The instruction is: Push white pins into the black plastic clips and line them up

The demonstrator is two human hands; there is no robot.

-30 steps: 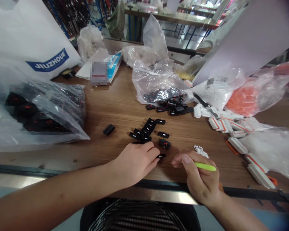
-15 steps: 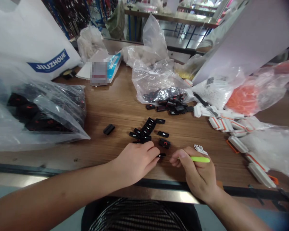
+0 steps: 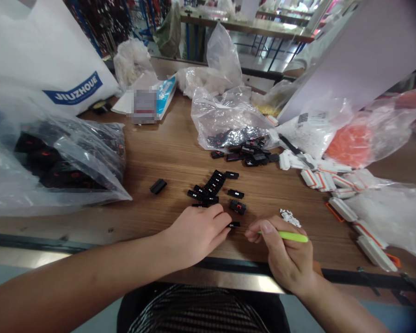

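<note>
My left hand (image 3: 197,236) rests low over the table, fingertips pinched on a small black connector (image 3: 234,225) whose right end sticks out. My right hand (image 3: 286,252) is just to its right, fingers closed around a lime-green pen-shaped tool (image 3: 293,237); its tip is hidden by the fingers. Beyond my left hand lies a cluster of black connectors (image 3: 215,182) with white inserts. A black connector with a red clip (image 3: 237,206) lies between the hands, farther back. Small white pieces (image 3: 290,217) are heaped just behind my right hand.
A clear bag of black parts (image 3: 58,162) stands at left. Another clear bag (image 3: 230,118) has a loose black pile (image 3: 254,151) before it. White housings with orange seals (image 3: 319,179) spread along the right, near a bag of orange pieces (image 3: 350,141). One black connector (image 3: 158,186) lies apart.
The green tool's handle has tilted down and to the right in my right hand. My left hand stays on the black connector, almost unmoved; the whole view has shifted slightly.
</note>
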